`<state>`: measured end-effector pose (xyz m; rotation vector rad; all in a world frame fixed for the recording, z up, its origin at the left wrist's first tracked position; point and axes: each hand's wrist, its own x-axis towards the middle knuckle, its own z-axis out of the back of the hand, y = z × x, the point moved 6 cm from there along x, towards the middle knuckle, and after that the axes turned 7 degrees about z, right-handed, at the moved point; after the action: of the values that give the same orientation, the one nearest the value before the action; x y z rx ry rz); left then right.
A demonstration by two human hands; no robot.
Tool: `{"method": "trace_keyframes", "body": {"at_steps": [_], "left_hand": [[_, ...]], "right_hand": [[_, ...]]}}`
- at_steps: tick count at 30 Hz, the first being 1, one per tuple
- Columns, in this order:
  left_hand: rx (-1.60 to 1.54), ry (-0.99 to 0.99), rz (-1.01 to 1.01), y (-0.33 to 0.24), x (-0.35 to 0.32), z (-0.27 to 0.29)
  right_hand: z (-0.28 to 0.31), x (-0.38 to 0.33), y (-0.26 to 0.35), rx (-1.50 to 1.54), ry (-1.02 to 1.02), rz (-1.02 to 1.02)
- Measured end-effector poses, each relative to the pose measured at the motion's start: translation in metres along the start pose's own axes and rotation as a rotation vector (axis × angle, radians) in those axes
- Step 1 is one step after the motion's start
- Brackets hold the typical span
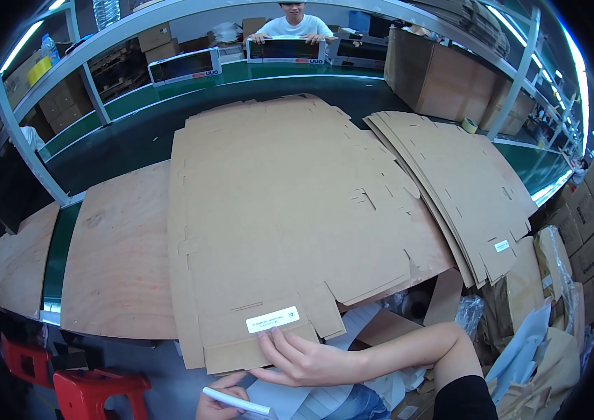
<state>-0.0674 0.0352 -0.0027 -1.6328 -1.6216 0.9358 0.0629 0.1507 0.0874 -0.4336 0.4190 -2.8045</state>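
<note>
A large flat sheet of brown cardboard (269, 210) with cut slots lies on top of others before me. Near its front edge a white label (272, 319) with print sits on the cardboard. My right hand (311, 360) reaches in from the right, its fingertips resting on the label's lower edge and its thumb apart from the fingers. Below the cardboard's front edge, my left hand (218, 406) is closed around a thin white stack (237, 401), which looks like label sheets. The lower part of that hand is cut off by the picture's edge.
More cardboard sheets (454, 182) are stacked at the right, one bearing a label. Plywood boards (115, 252) lie left. Red stools (94, 392) stand lower left. Across the green conveyor (129, 105), a person (297, 26) in white holds a long box (286, 51). Cartons (587, 224) stand right.
</note>
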Motion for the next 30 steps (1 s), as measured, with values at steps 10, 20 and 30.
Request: {"method": "trace_keyframes", "body": {"at_steps": [10,20,30], "left_hand": [[0.036,-0.06,-0.023,-0.003,0.0,-0.002],[0.139,-0.041,0.142,-0.009,0.022,-0.015],[0.007,-0.012,0.129,0.001,0.036,-0.017]], "right_hand": [[-0.002,-0.006,-0.005,0.082,-0.173,-0.146],[0.03,-0.008,-0.06,0.115,-0.289,-0.375],[-0.04,0.028,-0.134,0.305,-0.007,-0.49]]}}
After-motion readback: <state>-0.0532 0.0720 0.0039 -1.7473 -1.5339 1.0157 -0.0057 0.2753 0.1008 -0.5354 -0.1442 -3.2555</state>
